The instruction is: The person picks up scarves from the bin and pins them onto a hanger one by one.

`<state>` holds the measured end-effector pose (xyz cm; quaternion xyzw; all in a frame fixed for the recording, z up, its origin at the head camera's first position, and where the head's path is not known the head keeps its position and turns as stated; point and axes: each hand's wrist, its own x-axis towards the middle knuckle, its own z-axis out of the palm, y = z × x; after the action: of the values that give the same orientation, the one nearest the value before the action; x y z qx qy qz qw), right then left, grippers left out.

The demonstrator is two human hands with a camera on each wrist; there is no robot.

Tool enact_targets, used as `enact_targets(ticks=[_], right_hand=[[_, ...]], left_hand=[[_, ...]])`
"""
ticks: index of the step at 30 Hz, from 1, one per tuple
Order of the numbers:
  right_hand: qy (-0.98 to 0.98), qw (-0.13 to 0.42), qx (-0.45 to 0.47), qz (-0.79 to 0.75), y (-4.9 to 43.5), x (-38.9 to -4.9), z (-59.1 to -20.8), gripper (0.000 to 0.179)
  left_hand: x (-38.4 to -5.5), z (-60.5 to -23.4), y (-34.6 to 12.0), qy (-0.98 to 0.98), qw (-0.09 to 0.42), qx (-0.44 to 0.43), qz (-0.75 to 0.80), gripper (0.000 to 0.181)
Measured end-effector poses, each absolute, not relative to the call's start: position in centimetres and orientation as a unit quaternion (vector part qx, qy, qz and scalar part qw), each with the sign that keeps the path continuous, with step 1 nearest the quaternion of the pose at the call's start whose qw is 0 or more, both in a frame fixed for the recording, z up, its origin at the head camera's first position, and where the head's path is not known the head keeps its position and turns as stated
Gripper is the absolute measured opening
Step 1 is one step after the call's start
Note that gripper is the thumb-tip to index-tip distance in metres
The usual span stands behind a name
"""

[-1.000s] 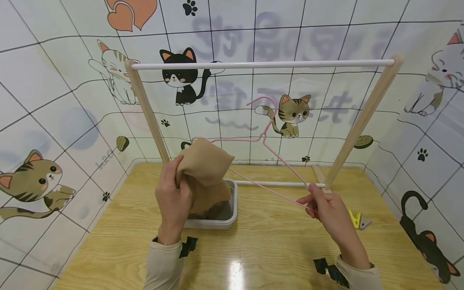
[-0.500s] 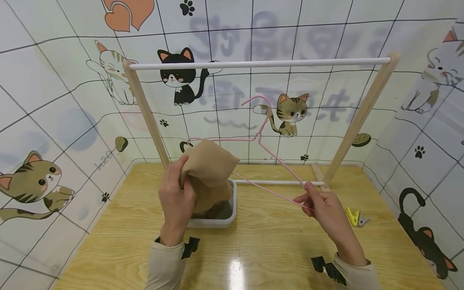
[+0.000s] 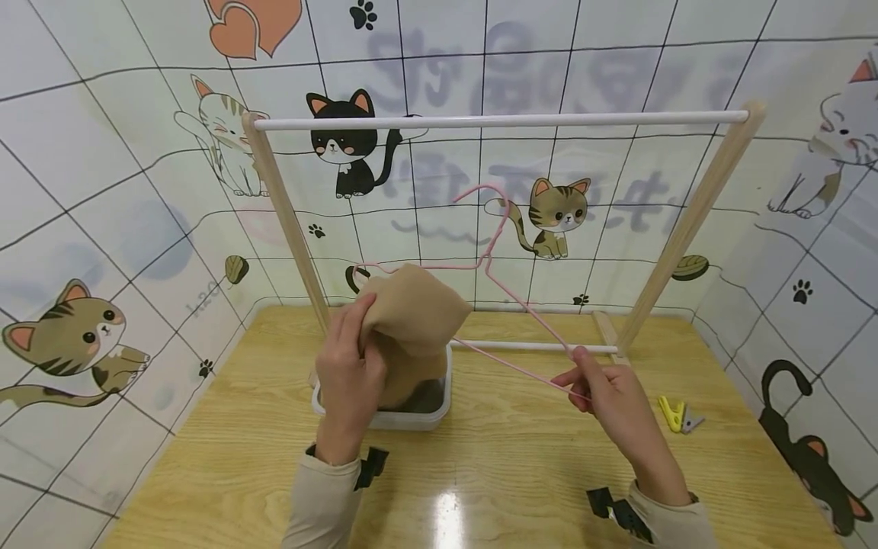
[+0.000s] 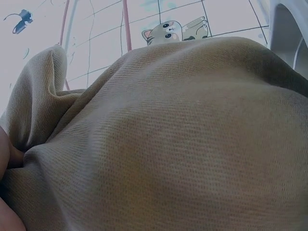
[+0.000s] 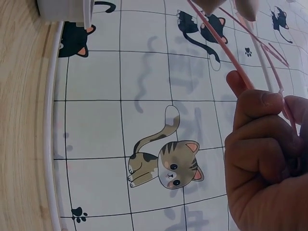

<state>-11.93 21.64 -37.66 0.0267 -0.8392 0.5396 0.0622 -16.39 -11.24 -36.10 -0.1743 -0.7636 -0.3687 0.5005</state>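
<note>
My left hand point(image 3: 351, 374) grips a folded tan cloth point(image 3: 420, 309) between thumb and fingers, holding it up over a plastic tub point(image 3: 411, 421). In the left wrist view the ribbed cloth point(image 4: 168, 134) fills most of the picture. A pink wire hanger point(image 3: 524, 305) stands tilted with its hook upward. My right hand point(image 3: 613, 404) pinches its right corner, and in the right wrist view the curled fingers point(image 5: 257, 125) wrap the pink wire point(image 5: 231, 53). The hanger's left end passes behind the cloth, where part of it is hidden.
A rack with wooden posts point(image 3: 689, 221) and a white top bar point(image 3: 501, 120) stands at the back, with a lower white bar point(image 3: 535, 347) near the table. Yellow and grey clothespins point(image 3: 675, 415) lie on the wooden table point(image 3: 521, 465) at right. A cat-printed wall surrounds it.
My left hand and the cloth have shifted right, further over the hanger's left part. The hanger and its hook have moved slightly left with my right hand.
</note>
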Motion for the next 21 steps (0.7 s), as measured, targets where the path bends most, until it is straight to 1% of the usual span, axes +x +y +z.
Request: enact_targets(ticks=[5,13,21], right_hand=[[-0.837,0.051,0.026,0.544,21.3,-12.0,-37.8,0.067],[-0.838,0.069,0.039,0.540,21.0,-11.9,-37.8,0.062],[-0.836,0.071,0.040,0.543,20.9,-11.8,-38.0,0.059]], left_hand=[[-16.4,-35.8,-11.2,-0.770,0.496,-0.180,-0.359,0.055],[-16.6,-34.7,-10.1,-0.795,0.468,-0.206,-0.325,0.054],[-17.5,-34.3,-9.1,-0.802,0.469,-0.225,-0.294,0.051]])
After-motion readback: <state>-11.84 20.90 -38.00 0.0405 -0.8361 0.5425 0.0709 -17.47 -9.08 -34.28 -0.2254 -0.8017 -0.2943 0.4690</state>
